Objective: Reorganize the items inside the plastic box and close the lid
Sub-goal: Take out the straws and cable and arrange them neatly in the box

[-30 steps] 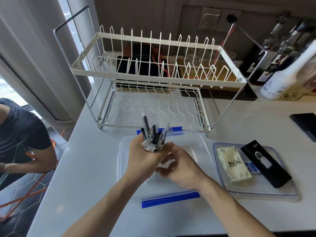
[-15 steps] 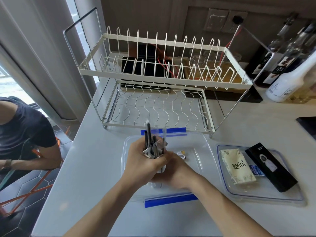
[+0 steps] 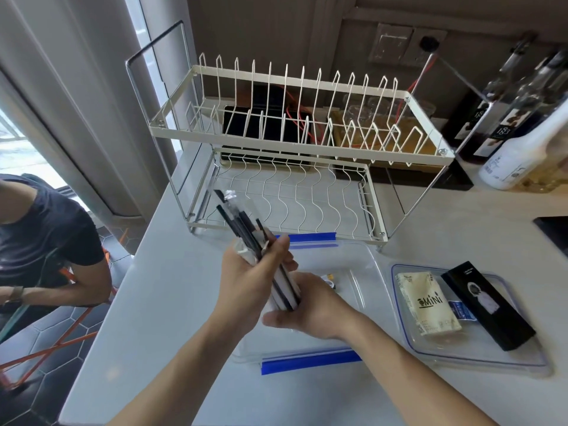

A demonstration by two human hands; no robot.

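A clear plastic box (image 3: 353, 259) with blue clips stands open on the white counter in front of me. Above it my left hand (image 3: 246, 287) grips a bundle of wrapped black straws (image 3: 242, 229), tilted with the tips pointing up and left. My right hand (image 3: 310, 309) cups the bundle's lower end from below. Small packets (image 3: 329, 279) lie inside the box, mostly hidden by my hands. The clear lid (image 3: 479, 355) lies flat to the right, carrying a cream "MINI" packet (image 3: 427, 302), a black carton (image 3: 488, 305) and a small blue sachet (image 3: 461, 312).
A white two-tier wire dish rack (image 3: 295, 142) stands just behind the box. Bottles (image 3: 519, 149) crowd the back right corner and a black object (image 3: 553, 232) lies at the right edge. A seated person (image 3: 40, 241) is beyond the counter's left edge.
The straw bundle went from upright to tilted up-left and sits higher in my left hand. My right hand slid under its lower end. The view shifted closer.
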